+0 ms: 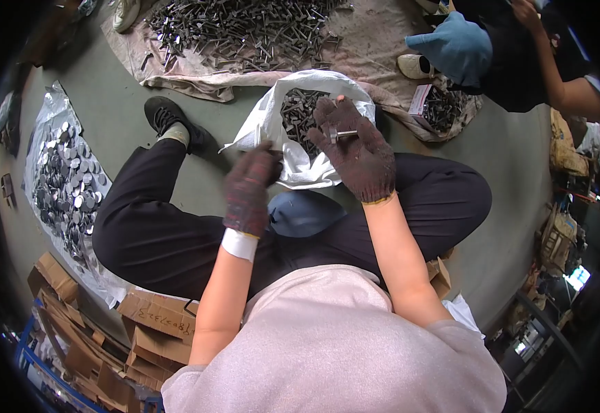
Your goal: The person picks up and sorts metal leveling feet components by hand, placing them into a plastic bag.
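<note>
My right hand [358, 155], in a dark knitted work glove, is turned palm up over the mouth of a white woven sack [251, 127]. A short metal bolt [344, 133] lies across its fingers. Dark metal bolts [300, 113] fill the sack, partly covered by this hand. My left hand [250, 186], gloved alike, is at the sack's near left side with its fingers curled in. Motion softens those fingertips, and a pale streak shows by them; what they hold, if anything, I cannot make out.
A large heap of bolts [245, 34] lies on a stained cloth [372, 51] ahead. Round metal discs [72, 172] cover a plastic sheet at left. Cardboard boxes [159, 316] stand at lower left. Another person [506, 58] works at upper right beside a small box [420, 100].
</note>
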Demonstrator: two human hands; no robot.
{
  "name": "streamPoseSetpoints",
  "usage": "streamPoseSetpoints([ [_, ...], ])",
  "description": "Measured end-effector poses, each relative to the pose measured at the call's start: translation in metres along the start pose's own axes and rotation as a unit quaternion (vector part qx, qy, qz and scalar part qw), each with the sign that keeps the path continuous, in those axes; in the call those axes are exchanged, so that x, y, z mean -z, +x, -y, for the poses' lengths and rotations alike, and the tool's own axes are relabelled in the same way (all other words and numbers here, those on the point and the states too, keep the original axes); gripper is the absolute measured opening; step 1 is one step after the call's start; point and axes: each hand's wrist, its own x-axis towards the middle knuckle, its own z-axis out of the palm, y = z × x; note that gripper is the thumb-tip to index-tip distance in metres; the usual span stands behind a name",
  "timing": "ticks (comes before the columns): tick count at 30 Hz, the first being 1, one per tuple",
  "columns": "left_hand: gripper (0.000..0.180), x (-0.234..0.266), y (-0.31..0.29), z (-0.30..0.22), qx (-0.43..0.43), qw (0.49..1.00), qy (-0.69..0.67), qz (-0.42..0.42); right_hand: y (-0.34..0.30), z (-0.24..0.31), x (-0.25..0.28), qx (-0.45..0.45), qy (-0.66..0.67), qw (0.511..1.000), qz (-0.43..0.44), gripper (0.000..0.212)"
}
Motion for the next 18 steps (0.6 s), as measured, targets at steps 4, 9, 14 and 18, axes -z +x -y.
streamPoseSetpoints([
  [4, 0.054, -0.032, -0.018, -0.010, 0.074, 0.967, -0.162, 0.180, -0.013, -0.014, -0.019, 0.019, -0.095, 0.994, 0.052, 0.056],
  [9, 0.053, -0.032, -0.028, -0.015, 0.132, 0.941, -0.248, 0.186, -0.021, -0.020, -0.029, 0.013, -0.297, 0.946, 0.130, 0.060],
  [14, 0.045, -0.021, -0.032, -0.016, 0.103, 0.977, -0.155, 0.107, -0.031, -0.020, -0.045, -0.033, -0.414, 0.908, 0.056, 0.055],
  [18, 0.035, -0.009, -0.038, -0.014, 0.086, 0.993, -0.060, 0.056, -0.037, -0.018, -0.058, -0.084, -0.629, 0.772, -0.015, 0.038],
])
